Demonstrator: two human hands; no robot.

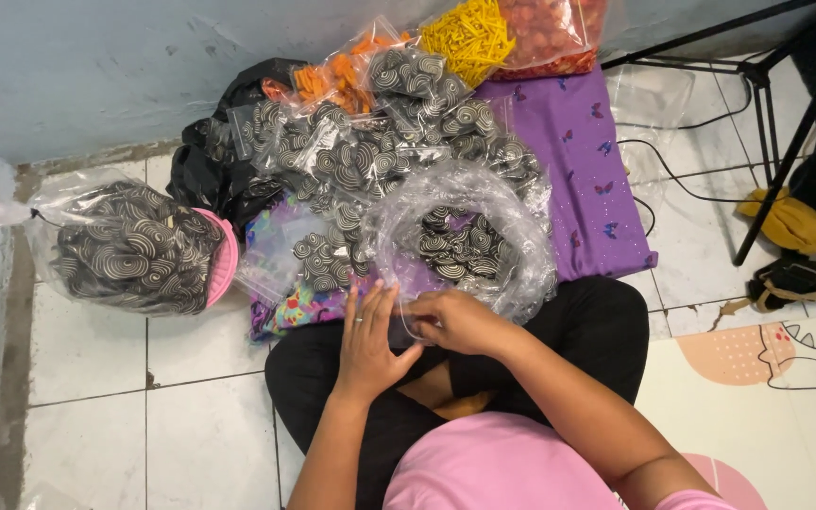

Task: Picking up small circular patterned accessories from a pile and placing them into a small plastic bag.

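I sit cross-legged on a tiled floor. My left hand (368, 338) and my right hand (458, 321) meet over my lap, both gripping a small clear plastic bag (406, 319). Just beyond them lies a large open clear bag (521, 247) holding black-and-white spiral snacks (455, 247). Several small packed bags of the same spiral snacks (351, 156) are piled further back.
A big tied bag of spiral snacks (129, 247) rests on a pink bowl (222, 257) at left. Bags of orange (332, 77), yellow (469, 36) and red snacks (550, 28) lie by the wall. A purple cloth (589, 170), a stand's black legs (772, 113) and cables sit right.
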